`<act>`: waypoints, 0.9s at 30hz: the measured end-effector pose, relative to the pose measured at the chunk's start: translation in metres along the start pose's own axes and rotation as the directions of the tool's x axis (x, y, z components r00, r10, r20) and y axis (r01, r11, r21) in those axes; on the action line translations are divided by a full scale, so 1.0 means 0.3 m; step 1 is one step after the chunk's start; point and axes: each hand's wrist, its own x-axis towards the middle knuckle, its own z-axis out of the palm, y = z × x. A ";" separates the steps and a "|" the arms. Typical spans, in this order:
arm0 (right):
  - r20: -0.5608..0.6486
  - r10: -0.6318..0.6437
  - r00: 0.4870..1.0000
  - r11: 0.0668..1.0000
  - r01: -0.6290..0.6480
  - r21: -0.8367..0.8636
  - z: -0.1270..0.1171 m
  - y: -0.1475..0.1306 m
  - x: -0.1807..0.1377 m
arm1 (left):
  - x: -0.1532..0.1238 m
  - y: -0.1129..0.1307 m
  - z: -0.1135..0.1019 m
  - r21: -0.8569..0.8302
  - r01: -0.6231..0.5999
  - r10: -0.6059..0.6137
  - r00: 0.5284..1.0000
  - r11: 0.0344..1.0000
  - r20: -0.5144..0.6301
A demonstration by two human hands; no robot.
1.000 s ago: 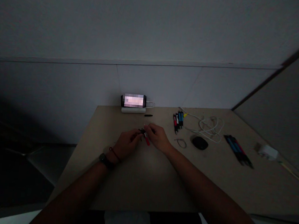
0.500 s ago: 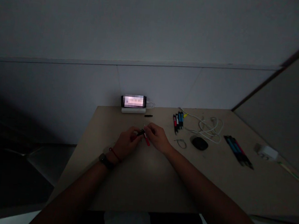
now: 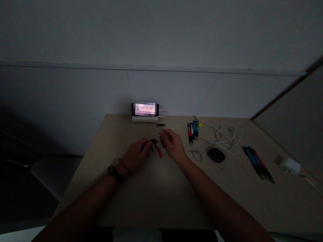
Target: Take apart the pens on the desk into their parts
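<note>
Red and black, a pen (image 3: 158, 149) sits between the two hands just above the middle of the pale tabletop (image 3: 155, 195). The left hand (image 3: 136, 153) has its grip closed on the pen's black end, with the fingers curled in toward the right. The right hand (image 3: 174, 144) pinches the other end, thumb and fingertips pressed together on a pale strip beside the red section. The light is too dim to tell whether the pen is in one piece or pulled apart. The hands nearly touch each other around it.

A dark wristwatch (image 3: 113, 172) and a thin red bracelet (image 3: 124, 165) sit on the left wrist.

At the far edge of the tabletop, against the wall, a phone (image 3: 145, 109) with a lit screen lies sideways on a white block (image 3: 144, 118). A small black stick (image 3: 160, 125) lies just in front of it. To the right of the hands lies a bunch of pens (image 3: 192, 131) in red, black and blue. Beyond them is a loose white cable (image 3: 225, 137). A small grey loop (image 3: 195, 154) lies near the right wrist, with a black oval object (image 3: 216, 155) just beside it. Further right lies a second bunch of pens (image 3: 257, 162), and a white plug (image 3: 288, 164) sits near the right edge.
</note>
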 end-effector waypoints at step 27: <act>0.033 -0.200 0.979 0.937 0.201 -0.285 -0.020 -0.001 -0.009 | 0.006 -0.016 0.005 -0.037 0.021 -0.019 0.999 0.999 0.050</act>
